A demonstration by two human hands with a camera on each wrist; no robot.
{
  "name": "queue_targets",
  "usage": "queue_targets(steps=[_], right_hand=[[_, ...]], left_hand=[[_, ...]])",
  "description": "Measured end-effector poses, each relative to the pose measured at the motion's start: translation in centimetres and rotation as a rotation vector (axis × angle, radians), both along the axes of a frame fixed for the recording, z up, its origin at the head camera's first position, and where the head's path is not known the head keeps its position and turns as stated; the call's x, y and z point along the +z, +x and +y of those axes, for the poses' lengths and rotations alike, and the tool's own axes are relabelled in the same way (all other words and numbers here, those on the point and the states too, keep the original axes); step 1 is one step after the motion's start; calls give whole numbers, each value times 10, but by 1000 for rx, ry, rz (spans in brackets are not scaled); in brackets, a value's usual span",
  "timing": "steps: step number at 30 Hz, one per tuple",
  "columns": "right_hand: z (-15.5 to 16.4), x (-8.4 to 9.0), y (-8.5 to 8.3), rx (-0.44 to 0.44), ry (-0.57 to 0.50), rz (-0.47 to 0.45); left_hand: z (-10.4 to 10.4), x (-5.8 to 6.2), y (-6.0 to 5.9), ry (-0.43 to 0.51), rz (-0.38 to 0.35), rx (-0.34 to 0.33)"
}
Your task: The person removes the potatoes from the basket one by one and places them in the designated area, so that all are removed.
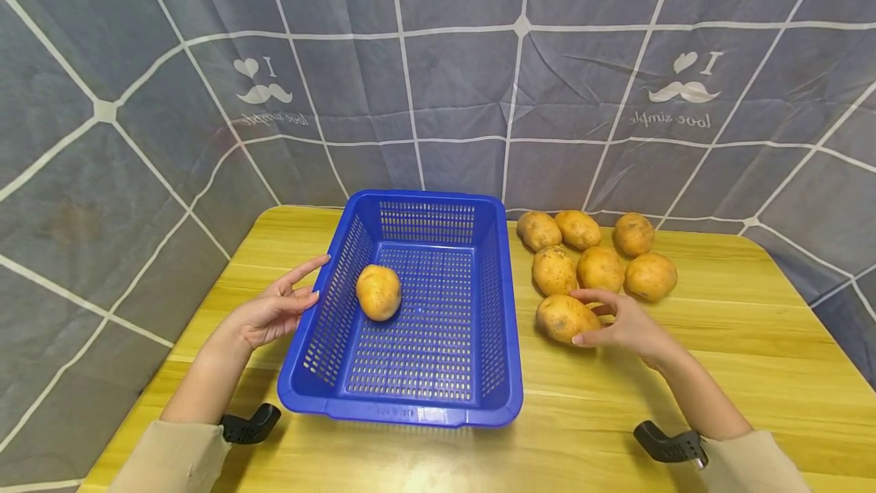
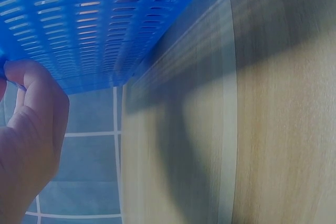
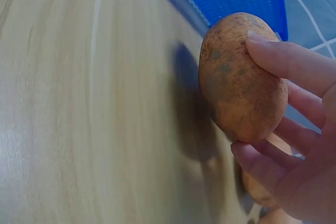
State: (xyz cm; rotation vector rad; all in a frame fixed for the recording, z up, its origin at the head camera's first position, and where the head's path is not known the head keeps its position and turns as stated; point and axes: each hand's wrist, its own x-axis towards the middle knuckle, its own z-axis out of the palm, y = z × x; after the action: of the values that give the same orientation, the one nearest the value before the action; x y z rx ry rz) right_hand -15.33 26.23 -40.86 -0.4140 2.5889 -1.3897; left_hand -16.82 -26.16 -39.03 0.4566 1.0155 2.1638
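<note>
A blue slotted plastic basket (image 1: 411,197) stands on the yellow wooden table (image 1: 718,371), with one potato (image 1: 379,292) inside it at the left. My left hand (image 1: 308,284) is open, its straight fingers resting against the basket's left rim; the left wrist view shows the fingers (image 2: 31,124) beside the basket wall (image 2: 94,24). To the right of the basket, my right hand (image 1: 587,316) curls its thumb and fingers (image 3: 294,61) round the nearest potato (image 1: 557,318) (image 3: 239,77), which lies on or just above the table.
Several more potatoes (image 1: 602,268) lie in a cluster behind my right hand, toward the table's far edge. A grey patterned cloth (image 1: 452,82) hangs behind and around the table. Black wrist mounts (image 1: 249,424) (image 1: 667,443) show near the front edge.
</note>
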Motion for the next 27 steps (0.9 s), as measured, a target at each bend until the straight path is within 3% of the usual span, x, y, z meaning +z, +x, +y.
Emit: queue_targets(steps=[9,20,27], right_hand=[[0,-10,-2,-6,12,17],[0,-16,-3,3,-51,20],[0,-15,-4,20,-25,49]], left_hand=[[0,-1,0,-6,2,6],[0,-2,2,-14,6,14],[-1,-1,1,-17,-2,15]])
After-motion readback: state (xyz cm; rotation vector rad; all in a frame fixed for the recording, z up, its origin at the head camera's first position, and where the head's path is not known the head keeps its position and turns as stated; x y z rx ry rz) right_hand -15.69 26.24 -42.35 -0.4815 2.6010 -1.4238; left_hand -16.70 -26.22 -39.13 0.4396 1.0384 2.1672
